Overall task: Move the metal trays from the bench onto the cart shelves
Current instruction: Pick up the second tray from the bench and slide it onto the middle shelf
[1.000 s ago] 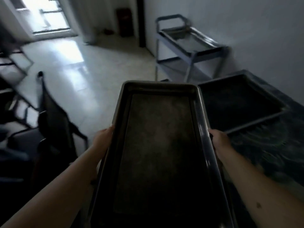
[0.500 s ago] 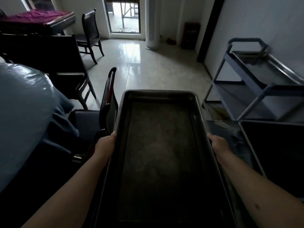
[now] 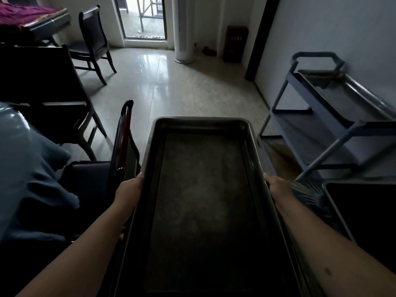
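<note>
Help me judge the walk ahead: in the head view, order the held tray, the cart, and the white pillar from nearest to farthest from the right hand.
1. Held tray: gripped by the right hand on its right rim.
2. Cart: ahead to the right, by the wall.
3. White pillar: far across the floor, beside the doorway.

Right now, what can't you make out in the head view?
- Fingers under the carried tray: its rims hide both the left hand and right hand grip.
- Tray's near end: cut off by the bottom edge.
- Second tray on the bench: cut by the right edge, inside too dark.
- Cart: right part beyond the frame; a tray seems to sit on top, lower shelf contents unclear.
</note>
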### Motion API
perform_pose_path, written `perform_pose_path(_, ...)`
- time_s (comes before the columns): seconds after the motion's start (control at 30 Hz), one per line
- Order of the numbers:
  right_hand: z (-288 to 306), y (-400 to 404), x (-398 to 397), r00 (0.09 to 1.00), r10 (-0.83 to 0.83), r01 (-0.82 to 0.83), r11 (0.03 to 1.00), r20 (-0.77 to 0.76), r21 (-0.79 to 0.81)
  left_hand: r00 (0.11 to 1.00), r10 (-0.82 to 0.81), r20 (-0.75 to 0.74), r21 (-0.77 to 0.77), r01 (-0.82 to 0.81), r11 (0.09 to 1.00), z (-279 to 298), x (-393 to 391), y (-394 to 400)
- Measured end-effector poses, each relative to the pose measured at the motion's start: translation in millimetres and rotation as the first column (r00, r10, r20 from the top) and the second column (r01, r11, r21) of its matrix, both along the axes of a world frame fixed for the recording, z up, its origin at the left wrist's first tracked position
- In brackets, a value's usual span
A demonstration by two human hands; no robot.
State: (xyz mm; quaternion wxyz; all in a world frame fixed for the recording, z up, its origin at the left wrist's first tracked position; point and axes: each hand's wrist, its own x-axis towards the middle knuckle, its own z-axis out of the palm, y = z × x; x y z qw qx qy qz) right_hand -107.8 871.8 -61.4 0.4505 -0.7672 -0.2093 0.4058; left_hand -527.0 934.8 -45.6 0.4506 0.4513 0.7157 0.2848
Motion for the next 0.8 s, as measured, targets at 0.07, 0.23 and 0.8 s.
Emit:
perform_pose_path(0.07, -8, 38, 14, 1.0, -0.004, 0.005, 1.0, -0.027, 0.006, 1.0, 0.006, -0.006, 0.002, -0.006, 1.0, -2, 13, 35)
perform_pose_path(0.23, -6, 154, 44, 0.994, 0.088, -0.086, 0.996, -0.058, 0.027, 0.998, 0.043, -0.047, 0.041, -0.041, 0.998, 4, 46, 131)
perform_pose_path(0.8, -7, 476, 72, 0.983, 0.186, -0.186, 0.983, 0.004, 0.005, 0.982, 0.053, -0.183, -0.007, -0.055, 0.998, 7, 69, 412)
